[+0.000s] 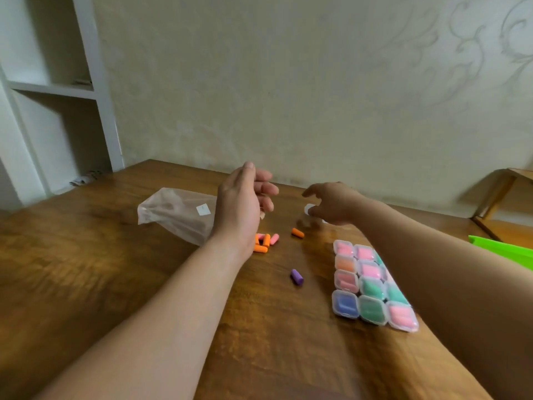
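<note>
Work in hand: sorting loose foam earplugs into small clear boxes. The step, as I judge it, is fetching an empty box.

Task items: the empty box (pixel 309 209) sits at the far side of the bench (pixel 86 255), under the right hand. A small heap of orange and pink earplugs (pixel 264 243) lies below the left hand. One orange plug (pixel 297 232) lies apart to its right, and one purple plug (pixel 297 277) lies nearer the person. A block of filled boxes (pixel 372 284) stands at the right, partly covered by the right forearm.

Left hand (pixel 245 203): raised clear of the bench above the heap, fingers loosely bent, nothing seen in it.

Right hand (pixel 334 203): stretched forward, forefinger out and the other fingers curved over the empty box. It appears to touch the box, but blur prevents saying whether the grip has closed.

Next move, in my judgement: secure the box, bring it near the heap, open it, and have the left hand pick up plugs of one colour.

Also noted: a clear plastic bag (pixel 176 215) beside the left wrist.
</note>
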Motion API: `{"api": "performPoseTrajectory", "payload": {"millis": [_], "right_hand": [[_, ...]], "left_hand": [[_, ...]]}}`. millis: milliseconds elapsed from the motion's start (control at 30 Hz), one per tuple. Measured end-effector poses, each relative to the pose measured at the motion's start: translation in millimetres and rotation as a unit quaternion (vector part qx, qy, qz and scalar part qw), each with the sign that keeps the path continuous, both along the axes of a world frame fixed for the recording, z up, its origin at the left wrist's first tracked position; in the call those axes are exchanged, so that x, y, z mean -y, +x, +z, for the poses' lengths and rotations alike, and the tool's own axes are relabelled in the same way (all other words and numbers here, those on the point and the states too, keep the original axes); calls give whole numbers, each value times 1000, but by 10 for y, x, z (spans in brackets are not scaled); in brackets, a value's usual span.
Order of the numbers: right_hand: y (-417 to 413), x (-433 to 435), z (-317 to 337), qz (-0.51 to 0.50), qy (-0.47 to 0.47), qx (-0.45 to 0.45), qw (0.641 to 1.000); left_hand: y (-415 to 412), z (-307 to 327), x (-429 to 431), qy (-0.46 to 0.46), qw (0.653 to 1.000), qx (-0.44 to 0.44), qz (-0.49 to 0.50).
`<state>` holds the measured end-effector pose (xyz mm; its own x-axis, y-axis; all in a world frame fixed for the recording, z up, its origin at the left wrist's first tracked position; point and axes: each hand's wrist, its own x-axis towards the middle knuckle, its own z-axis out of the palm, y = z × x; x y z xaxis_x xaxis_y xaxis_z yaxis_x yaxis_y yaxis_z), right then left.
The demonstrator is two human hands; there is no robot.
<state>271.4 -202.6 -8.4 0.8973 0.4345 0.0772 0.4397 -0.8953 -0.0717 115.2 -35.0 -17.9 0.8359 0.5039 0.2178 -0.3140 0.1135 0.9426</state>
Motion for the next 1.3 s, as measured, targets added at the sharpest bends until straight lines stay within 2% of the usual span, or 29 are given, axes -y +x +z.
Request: {"api": "performPoseTrajectory", "payload": {"millis": [133,267,300,367,467,567,667,733,900,1000,1100,1233,1300], "right_hand": [[39,-143,-49,8,-75,15,997],[-112,-209,15,30,-40,68,996],[-198,-200,83,33,-2,68,997],[-437,-145,237,33,134,42,989],[-924,35,363,46,340,37,939],[-1445,245,283,63,446,37,892],[-1776,344,87,68,462,72,881],[-1881,354,-19,77,460,79,881],[-2024,351,-126,123,452,23,883],[-2030,339,-123,135,491,-41,859],[-2011,341,-123,98,539,-77,833],[-2013,350,-99,92,537,-95,833],[-2018,347,-86,99,551,-106,821]], "left_hand": [[-11,-7,13,8,1000,-5,5],[-27,-26,6,15,1000,-9,2],[-43,-18,12,14,1000,-6,-4],[-89,9,39,27,999,-2,-21],[-164,21,133,79,995,-24,-58],[-326,-18,320,84,983,-44,-159],[-535,-45,452,61,966,-44,-246],[-620,-69,436,55,967,-41,-246],[-832,-154,311,54,972,-36,-226],[-850,-209,281,72,976,-25,-203],[-842,-207,257,116,976,-25,-183],[-876,-203,260,151,967,-14,-203],[-884,-213,264,157,964,-14,-212]]}}
